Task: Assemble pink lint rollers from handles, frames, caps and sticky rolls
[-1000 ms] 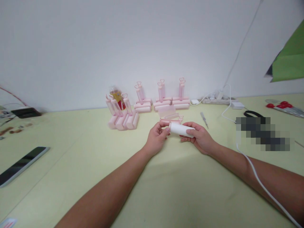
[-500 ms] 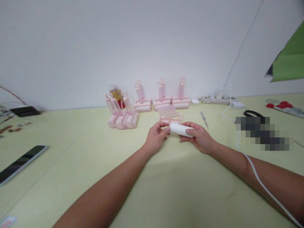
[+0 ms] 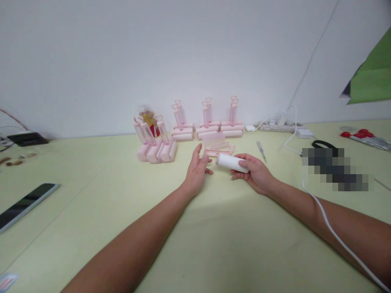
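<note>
My right hand is wrapped round the right end of a white lint roller refill, which is tilted slightly, with a pinkish rim at its left end. To the left of the roll is my left hand, its fingers apart and nothing in them. Just beyond both hands lie loose pink lint roller parts: a frame with a heart-shaped loop and a translucent pink cover. The roll partly overlaps the frame from this view.
Several pink lint rollers stand along the wall, a yellow-red package behind the left group. To the right are a screwdriver, power strip and red-handled scissors. A white cable crosses my right forearm. A phone lies left.
My left hand has let go of the refill's left end and drawn away to the left, fingers opening. The right hand still holds the roll. The view has shifted slightly.
</note>
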Demonstrator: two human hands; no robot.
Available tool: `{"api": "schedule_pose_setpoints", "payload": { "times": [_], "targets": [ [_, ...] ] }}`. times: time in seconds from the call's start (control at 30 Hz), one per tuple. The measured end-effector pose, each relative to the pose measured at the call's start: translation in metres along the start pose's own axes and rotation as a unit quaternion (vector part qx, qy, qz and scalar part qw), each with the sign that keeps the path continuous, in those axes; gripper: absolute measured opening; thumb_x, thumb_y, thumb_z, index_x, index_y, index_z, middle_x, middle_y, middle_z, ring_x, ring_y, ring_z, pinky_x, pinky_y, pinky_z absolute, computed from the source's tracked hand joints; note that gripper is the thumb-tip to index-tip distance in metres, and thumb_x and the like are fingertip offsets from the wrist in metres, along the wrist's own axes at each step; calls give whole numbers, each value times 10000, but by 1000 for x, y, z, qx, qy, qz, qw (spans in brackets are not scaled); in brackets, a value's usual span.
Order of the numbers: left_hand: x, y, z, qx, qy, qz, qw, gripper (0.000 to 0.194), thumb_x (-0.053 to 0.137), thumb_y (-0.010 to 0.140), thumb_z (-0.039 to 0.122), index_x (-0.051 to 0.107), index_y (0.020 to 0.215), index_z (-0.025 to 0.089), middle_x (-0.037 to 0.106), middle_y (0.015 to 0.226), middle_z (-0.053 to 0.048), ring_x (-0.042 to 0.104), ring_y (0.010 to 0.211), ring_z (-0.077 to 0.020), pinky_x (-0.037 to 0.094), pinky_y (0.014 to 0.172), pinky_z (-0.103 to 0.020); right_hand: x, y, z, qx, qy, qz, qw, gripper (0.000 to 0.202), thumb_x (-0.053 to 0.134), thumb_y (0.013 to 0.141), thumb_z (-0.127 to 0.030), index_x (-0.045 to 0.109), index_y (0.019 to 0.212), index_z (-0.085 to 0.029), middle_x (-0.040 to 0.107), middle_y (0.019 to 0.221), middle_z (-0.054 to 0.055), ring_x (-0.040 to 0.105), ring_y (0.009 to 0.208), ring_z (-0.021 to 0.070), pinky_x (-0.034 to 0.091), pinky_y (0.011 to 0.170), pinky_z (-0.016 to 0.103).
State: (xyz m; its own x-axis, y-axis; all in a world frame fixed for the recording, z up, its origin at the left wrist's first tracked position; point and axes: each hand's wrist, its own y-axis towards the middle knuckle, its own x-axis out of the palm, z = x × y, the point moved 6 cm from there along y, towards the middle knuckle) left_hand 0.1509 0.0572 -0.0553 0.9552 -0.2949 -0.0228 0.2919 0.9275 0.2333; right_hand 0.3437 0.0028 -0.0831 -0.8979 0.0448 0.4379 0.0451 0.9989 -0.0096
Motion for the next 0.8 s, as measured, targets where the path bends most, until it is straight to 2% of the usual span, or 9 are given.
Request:
{"api": "schedule_pose_setpoints", "payload": {
  "times": [0.1, 0.17, 0.27, 0.33, 0.4, 0.47, 0.6, 0.7, 0.8],
  "targets": [
    [-2, -3, 5, 12, 36, 40, 998, 789, 506, 929, 458, 92, 1567, 245, 348, 1508, -150, 521, 1128, -211, 557, 705, -257, -1, 0, -1, 0, 8, 13, 1000, 195, 667, 801, -234, 619, 982, -181, 676, 866, 48, 685, 672, 174, 607, 543, 290],
    [1, -6, 7, 6, 55, 47, 997, 810, 516, 911, 364, 66, 1573, 238, 409, 1470, -148, 545, 1063, -188, 545, 705, -247, -1, 0, -1, -2, 11, 12, 1000, 194, 669, 806, -240, 619, 984, -180, 673, 864, 48, 680, 667, 168, 605, 537, 285],
    [18, -13, 1, -67, 78, -74, 992, 789, 509, 847, 240, 181, 1564, 231, 656, 1139, -91, 582, 708, -120, 500, 584, -226, -1, 0, -2, -3, 10, 0, 1000, 225, 678, 814, -250, 614, 1021, -187, 671, 871, 44, 671, 660, 155, 603, 542, 277],
    [27, -18, -1, -103, 89, -153, 979, 746, 506, 820, 224, 296, 1535, 242, 699, 948, -43, 518, 519, -83, 452, 502, -218, -1, 0, -2, -2, 8, -9, 1000, 259, 685, 819, -261, 605, 1057, -198, 672, 881, 42, 671, 664, 153, 602, 552, 278],
    [28, -21, 0, -105, 84, -164, 977, 733, 505, 817, 235, 320, 1526, 256, 706, 925, -34, 500, 474, -74, 434, 477, -216, 0, 0, -1, -1, 6, -18, 1000, 276, 689, 823, -274, 599, 1074, -204, 675, 897, 45, 673, 679, 156, 604, 568, 284],
    [30, -23, 1, -103, 59, -172, 978, 807, 512, 811, 229, 207, 1557, 267, 707, 1011, -62, 572, 570, -100, 450, 498, -211, 1, 0, 0, 1, 6, -26, 1000, 278, 689, 828, -283, 599, 1079, -204, 676, 913, 50, 673, 700, 158, 605, 584, 286],
    [41, -28, 1, -108, -4, -225, 968, 1028, 537, 754, 150, -95, 1554, 281, 641, 1254, -144, 629, 1026, -208, 477, 571, -190, 3, -1, -2, -3, 12, -27, 1000, 293, 692, 827, -282, 598, 1095, -207, 675, 900, 40, 667, 696, 150, 605, 607, 289],
    [46, -29, 1, -110, -26, -238, 965, 1074, 545, 727, 131, -135, 1546, 276, 594, 1337, -176, 581, 1164, -243, 471, 568, -189, 4, -2, -3, -1, 16, -31, 999, 299, 694, 826, -279, 600, 1102, -212, 678, 911, 39, 669, 706, 152, 607, 631, 298],
    [44, -28, 0, -110, -28, -229, 967, 1064, 555, 719, 128, -83, 1558, 278, 629, 1284, -170, 604, 1118, -236, 461, 555, -189, 5, -3, -3, 0, 17, -33, 999, 302, 703, 817, -287, 603, 1093, -214, 681, 926, 46, 671, 709, 153, 604, 635, 300]
  ]
}}
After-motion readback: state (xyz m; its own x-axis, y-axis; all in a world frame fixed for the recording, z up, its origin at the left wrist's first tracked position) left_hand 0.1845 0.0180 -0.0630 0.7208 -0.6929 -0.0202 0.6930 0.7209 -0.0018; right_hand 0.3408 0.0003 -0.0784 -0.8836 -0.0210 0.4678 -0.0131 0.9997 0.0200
